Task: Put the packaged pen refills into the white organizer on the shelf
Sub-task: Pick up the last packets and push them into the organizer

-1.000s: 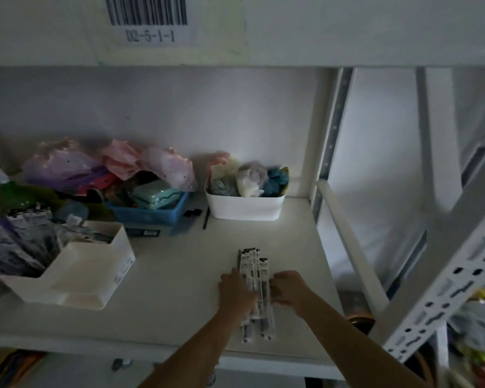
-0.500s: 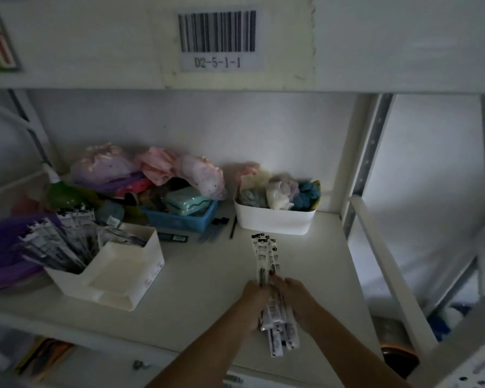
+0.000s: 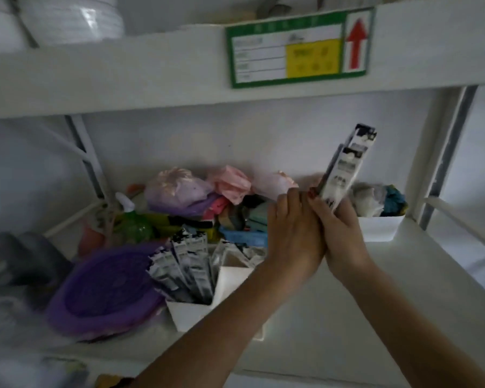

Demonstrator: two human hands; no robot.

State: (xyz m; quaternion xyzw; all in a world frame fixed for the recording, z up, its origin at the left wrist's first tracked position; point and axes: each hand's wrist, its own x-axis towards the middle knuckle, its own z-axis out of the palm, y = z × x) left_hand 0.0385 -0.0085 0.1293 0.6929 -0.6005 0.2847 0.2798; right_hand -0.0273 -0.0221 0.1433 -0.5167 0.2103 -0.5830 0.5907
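I see both hands raised together above the shelf (image 3: 333,317), pressed side by side. The right hand (image 3: 340,236) is closed around the lower end of a bundle of refill packs (image 3: 345,169), which stands nearly upright, tilted slightly right. The left hand (image 3: 293,233) cups against it, fingers curled; its hold I cannot tell. The white organizer (image 3: 191,312) sits lower left, already holding more packs (image 3: 184,267), beside a purple bowl (image 3: 101,292)
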